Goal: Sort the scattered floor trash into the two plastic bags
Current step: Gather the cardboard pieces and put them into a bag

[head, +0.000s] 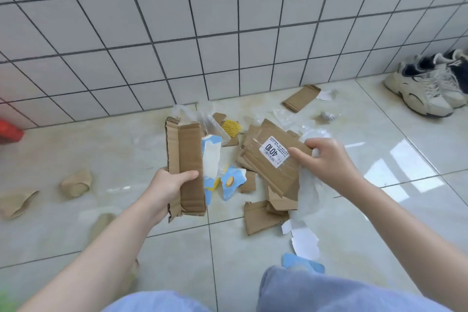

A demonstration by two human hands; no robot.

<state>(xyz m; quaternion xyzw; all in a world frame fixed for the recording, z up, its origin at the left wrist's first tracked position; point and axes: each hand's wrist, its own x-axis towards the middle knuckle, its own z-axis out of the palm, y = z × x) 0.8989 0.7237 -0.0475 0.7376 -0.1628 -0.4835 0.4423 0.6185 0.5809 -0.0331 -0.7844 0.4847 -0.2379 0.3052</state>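
Note:
My left hand point(169, 185) grips a stack of folded brown cardboard strips point(186, 159), held upright above the floor. My right hand point(326, 159) pinches the near corner of a flat brown cardboard piece with a white "4010" label point(274, 152). That piece lies on a pile of torn cardboard point(263, 215) and clear plastic film point(307, 192). Blue and white torn carton scraps point(229, 180) lie between my hands. A yellow foam net point(230, 125) sits behind them. A red bag edge point(8, 130) shows at the far left, and a green blur at the bottom left corner.
More cardboard point(301, 97) and crumpled plastic lie near the tiled wall point(228, 20). Crushed brown paper cups point(76, 182) lie on the left floor. White paper scraps point(305, 243) and a blue piece point(301, 262) lie by my knees. Sneakers point(428, 86) stand at the right wall.

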